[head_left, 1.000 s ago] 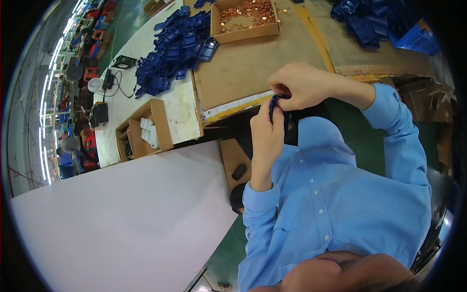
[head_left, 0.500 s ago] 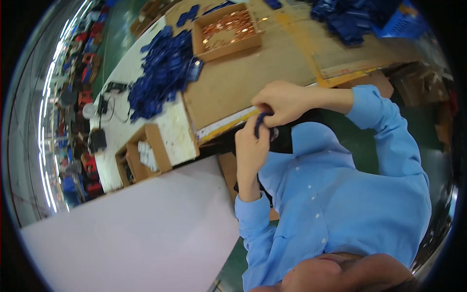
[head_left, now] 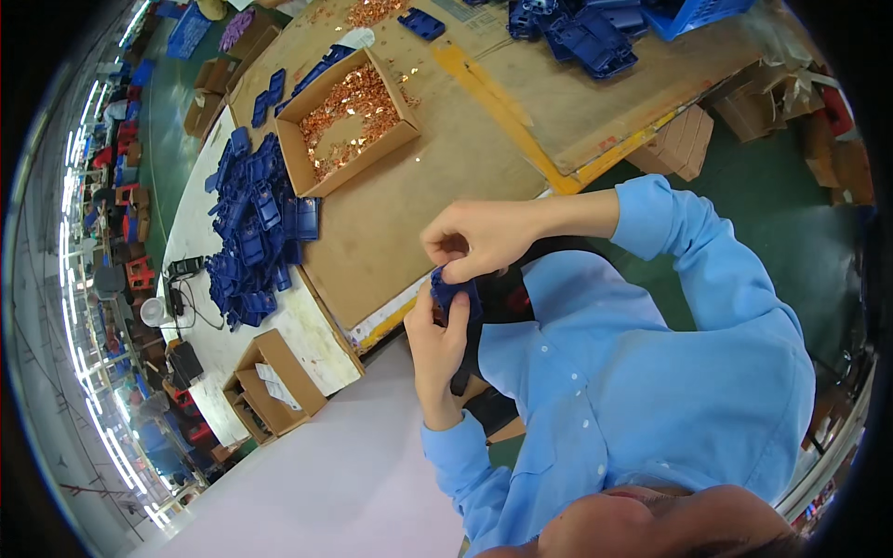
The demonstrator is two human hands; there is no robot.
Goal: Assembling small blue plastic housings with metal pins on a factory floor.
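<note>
Blue part [head_left: 448, 290] sits in left grip [head_left: 435, 349], right grip [head_left: 484, 234] at its edge.

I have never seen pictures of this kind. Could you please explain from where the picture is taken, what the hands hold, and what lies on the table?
There is no machine: a person works bare-handed. A wide fisheye camera on the person's head looks down, so straight edges appear bent. The light-blue shirt is the person's own. The left hand holds a small blue part; the right hand touches its upper end, but I cannot tell whether it grips. On the table are a heap of blue parts, a cardboard box with copper-coloured pieces, and a smaller divided box.
</note>
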